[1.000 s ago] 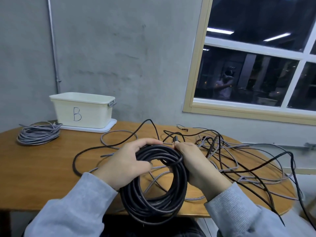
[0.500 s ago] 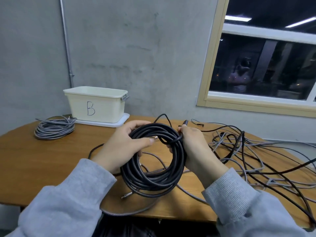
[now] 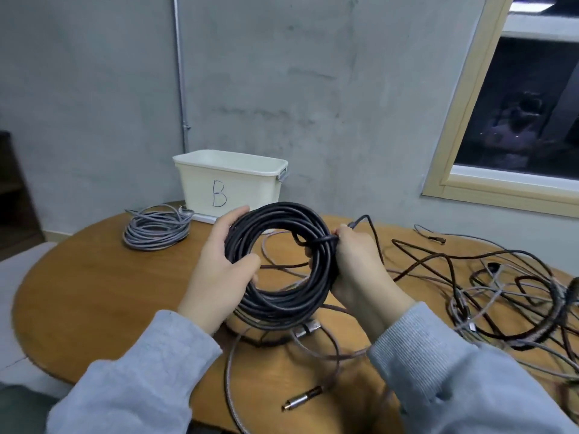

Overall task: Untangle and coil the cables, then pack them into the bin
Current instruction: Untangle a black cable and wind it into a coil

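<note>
Over the round wooden table [image 3: 94,277], both hands grip a glossy black coil [image 3: 275,296].

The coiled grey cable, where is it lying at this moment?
In the head view, the coiled grey cable lies on the far left part of the round wooden table, just left of the cream plastic bin marked B.
</note>
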The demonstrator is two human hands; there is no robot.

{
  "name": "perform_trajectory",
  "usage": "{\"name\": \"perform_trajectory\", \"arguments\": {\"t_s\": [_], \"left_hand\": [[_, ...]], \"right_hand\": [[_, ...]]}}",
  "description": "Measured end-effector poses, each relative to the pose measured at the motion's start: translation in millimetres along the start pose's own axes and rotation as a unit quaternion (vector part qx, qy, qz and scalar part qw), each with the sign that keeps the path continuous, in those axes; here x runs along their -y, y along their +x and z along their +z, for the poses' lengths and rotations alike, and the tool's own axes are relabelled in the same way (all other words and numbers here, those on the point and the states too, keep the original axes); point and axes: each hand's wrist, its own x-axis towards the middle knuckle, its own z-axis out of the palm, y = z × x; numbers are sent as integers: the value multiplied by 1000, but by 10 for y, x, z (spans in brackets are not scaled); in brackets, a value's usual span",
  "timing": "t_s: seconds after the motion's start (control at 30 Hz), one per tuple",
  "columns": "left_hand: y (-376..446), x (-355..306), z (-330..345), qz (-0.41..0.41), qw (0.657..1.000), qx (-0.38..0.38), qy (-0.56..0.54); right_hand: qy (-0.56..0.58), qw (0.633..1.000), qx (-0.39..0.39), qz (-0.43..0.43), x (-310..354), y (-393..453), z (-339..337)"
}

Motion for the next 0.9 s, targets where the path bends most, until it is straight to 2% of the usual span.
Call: {"name": "perform_trajectory", "arguments": {"t_s": [0.2, 0.27, 0.47, 0.6, 0.7, 0.77, 0.9], "left_hand": [[316, 241, -434, -70, 997, 4, -29], [426, 311, -542, -90, 995, 6, -45], [866, 475, -727, -108, 994, 4, -19], [1201, 592, -757, -132, 990, -16, -54], [1451, 722, -785, -166, 980, -27, -102], [1581, 841, -777, -190, 972, -42, -134], [1688, 1066, -678, -221, 959, -98, -146]], "right_hand": [[-112, 981, 154, 30, -91, 334, 334], [-169, 968, 182, 23, -73, 465, 432], [-326, 927, 181, -34, -63, 946, 720], [-329, 928, 175, -14, -117, 1305, 879], [-245, 951, 176, 66, -147, 1550, 962], [-220, 954, 185, 87, -163, 1702, 1006], [-283, 935, 199, 82, -313, 1899, 1103]]}}
